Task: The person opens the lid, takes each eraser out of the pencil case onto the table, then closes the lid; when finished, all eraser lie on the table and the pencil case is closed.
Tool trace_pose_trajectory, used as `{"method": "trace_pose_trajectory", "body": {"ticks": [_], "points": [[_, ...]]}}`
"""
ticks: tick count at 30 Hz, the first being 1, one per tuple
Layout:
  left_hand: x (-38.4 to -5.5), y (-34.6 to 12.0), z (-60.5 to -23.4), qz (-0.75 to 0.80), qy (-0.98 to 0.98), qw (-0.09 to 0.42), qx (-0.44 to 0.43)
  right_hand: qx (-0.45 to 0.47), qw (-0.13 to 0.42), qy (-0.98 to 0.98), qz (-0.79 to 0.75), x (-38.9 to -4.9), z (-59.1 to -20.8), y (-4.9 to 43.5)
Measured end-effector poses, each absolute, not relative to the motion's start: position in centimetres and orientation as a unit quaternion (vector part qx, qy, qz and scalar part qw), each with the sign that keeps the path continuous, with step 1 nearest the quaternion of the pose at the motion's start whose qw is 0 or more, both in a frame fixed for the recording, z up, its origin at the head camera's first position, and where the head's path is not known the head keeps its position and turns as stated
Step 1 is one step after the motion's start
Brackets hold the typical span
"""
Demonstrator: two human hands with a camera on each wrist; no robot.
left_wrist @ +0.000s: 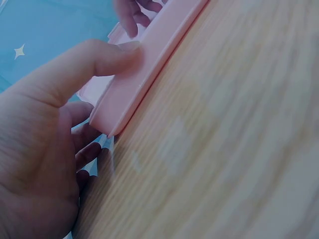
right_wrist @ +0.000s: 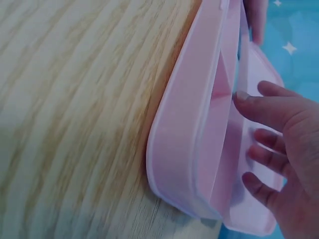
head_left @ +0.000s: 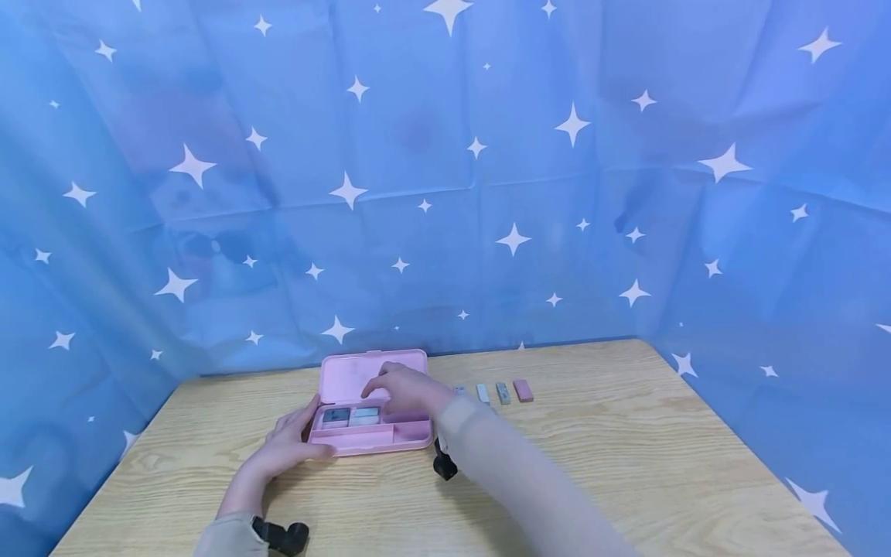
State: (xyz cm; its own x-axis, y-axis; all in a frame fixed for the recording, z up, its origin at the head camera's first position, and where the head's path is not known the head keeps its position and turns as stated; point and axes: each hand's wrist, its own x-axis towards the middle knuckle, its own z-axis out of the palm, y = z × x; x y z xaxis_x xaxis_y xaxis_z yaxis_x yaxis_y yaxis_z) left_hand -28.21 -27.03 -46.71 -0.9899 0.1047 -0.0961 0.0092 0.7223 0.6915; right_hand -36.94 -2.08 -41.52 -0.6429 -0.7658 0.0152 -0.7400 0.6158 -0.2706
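A pink pencil case (head_left: 421, 433) lies on the table with its lid (head_left: 341, 379) raised at the back. My left hand (head_left: 281, 449) holds the case's left end, thumb (left_wrist: 117, 59) on the front wall and fingers round the side. Over the case is my right hand (head_left: 404, 387), its fingers loosely bent and nothing visible between them. In the left rear compartment sit a dark-topped block (head_left: 336, 415) and a light-blue-topped block (head_left: 365, 412), side by side. In the right wrist view, the thumb (right_wrist: 261, 109) overlaps the case's inner divider.
Right of the case, small eraser-like blocks stand in a row: a pale blue one (head_left: 483, 393), a patterned grey-blue one (head_left: 503, 393) and a pink one (head_left: 524, 390). Another is partly hidden by the right wrist. A blue starry curtain (head_left: 445, 255) hangs behind the wooden table (head_left: 626, 433).
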Motion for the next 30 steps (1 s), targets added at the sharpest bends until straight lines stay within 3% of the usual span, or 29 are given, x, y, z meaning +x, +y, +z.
{"method": "trace_pose_trajectory", "body": {"ticks": [30], "points": [[-28.1, -26.8, -46.4, 0.377, 0.924, 0.061, 0.031, -0.432, 0.027, 0.901, -0.035, -37.0, -42.7, -3.9]]}}
